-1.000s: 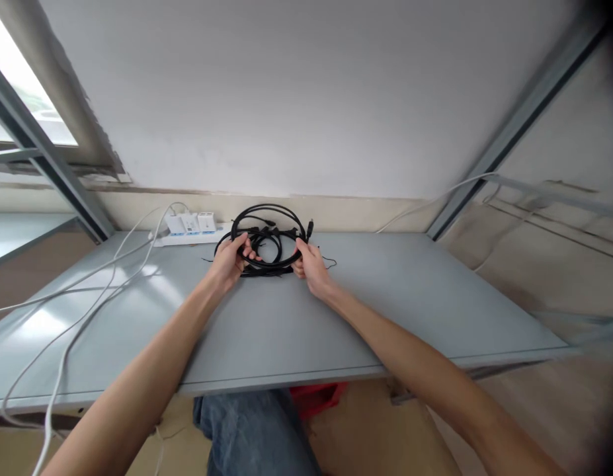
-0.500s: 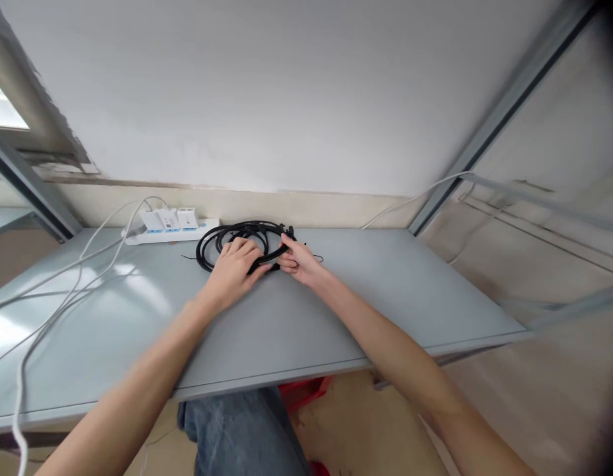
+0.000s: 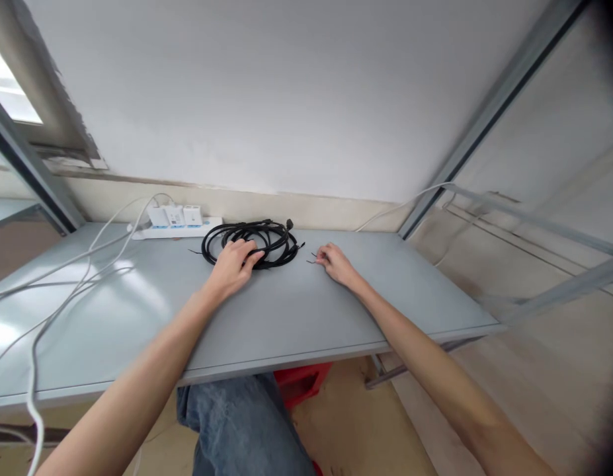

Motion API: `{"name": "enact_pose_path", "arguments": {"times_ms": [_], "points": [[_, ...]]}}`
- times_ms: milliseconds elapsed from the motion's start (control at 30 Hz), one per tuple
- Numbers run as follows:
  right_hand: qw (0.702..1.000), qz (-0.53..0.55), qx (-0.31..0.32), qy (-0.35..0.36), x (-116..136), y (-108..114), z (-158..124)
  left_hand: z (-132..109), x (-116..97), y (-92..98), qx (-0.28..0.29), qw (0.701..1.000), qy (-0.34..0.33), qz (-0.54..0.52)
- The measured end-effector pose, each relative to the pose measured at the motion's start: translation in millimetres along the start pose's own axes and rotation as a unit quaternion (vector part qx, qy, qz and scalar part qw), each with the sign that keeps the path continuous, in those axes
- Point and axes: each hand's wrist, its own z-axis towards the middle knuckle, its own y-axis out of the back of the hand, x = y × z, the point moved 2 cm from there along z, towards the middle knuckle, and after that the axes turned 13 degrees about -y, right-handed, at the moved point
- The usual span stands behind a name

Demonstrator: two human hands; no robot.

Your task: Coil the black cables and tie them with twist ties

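The background is formed by a pale wall (image 3: 266,99); a window (image 3: 6,86) is cut off at the far left. In front of the wall, a grey desk (image 3: 296,317) is framed by metal posts. Beneath the near edge, a red stool (image 3: 313,383) is partly hidden by the desk and a denim-clad leg (image 3: 241,423). White cords (image 3: 34,370) are run across the left side and cut off there.

A coil of black cables (image 3: 285,256) is placed at the far middle of the desk. Its near rim is covered by the left hand (image 3: 234,263), fingers curled and thumb spread; whether cable is gripped beneath cannot be determined. To the left, a white power strip (image 3: 174,232) is fitted with three white adapters (image 3: 174,215). Print on the middle adapter is too small to be read.

To the right, apart from the coil, a thin black tie (image 3: 311,262) is pinched between closed fingertips of the right hand (image 3: 334,266); its held portion is hidden.
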Motion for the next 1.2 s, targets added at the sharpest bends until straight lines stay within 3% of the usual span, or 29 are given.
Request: {"name": "enact_pose_path", "arguments": {"times_ms": [67,167,267,367,500,633,733,867,967,1100,1200], "points": [[1.000,0.013,-0.021,0.004,3.4,-1.0,-1.3,-1.1,3.0,-0.2,0.013,1.000,-0.005,-0.003],[0.986,0.078,-0.142,0.038,21.4,16.4,-5.7,-3.8,7.6,-4.6,0.038,0.999,-0.013,-0.005],[0.947,0.144,-0.261,0.115,61.5,41.4,-9.2,-6.9,10.7,-12.8,0.077,0.997,-0.023,0.007],[0.923,0.160,-0.294,0.190,110.9,47.7,-5.8,-9.4,12.3,-17.6,0.101,0.994,-0.031,0.028],[0.933,0.189,-0.226,0.205,144.1,22.9,4.5,-10.3,11.8,-13.9,0.097,0.993,-0.032,0.053],[0.941,0.254,-0.197,0.110,134.1,0.6,2.2,-7.9,8.5,-10.6,0.098,0.993,-0.024,0.057],[0.933,0.297,-0.192,0.069,126.2,0.5,-5.6,-5.5,5.7,-11.9,0.099,0.993,-0.024,0.051],[0.928,0.307,-0.189,0.098,130.3,5.4,-10.7,-4.8,5.0,-15.2,0.101,0.994,-0.022,0.047],[0.926,0.333,-0.135,0.114,134.1,3.8,-12.4,-4.6,7.1,-16.8,0.103,0.993,-0.021,0.049],[0.928,0.369,-0.039,0.027,136.8,-1.6,-18.8,-3.7,9.3,-17.8,0.107,0.993,-0.015,0.047],[0.928,0.373,-0.009,-0.010,139.3,-6.2,-21.2,-3.6,7.2,-15.9,0.100,0.994,-0.017,0.046]]}}
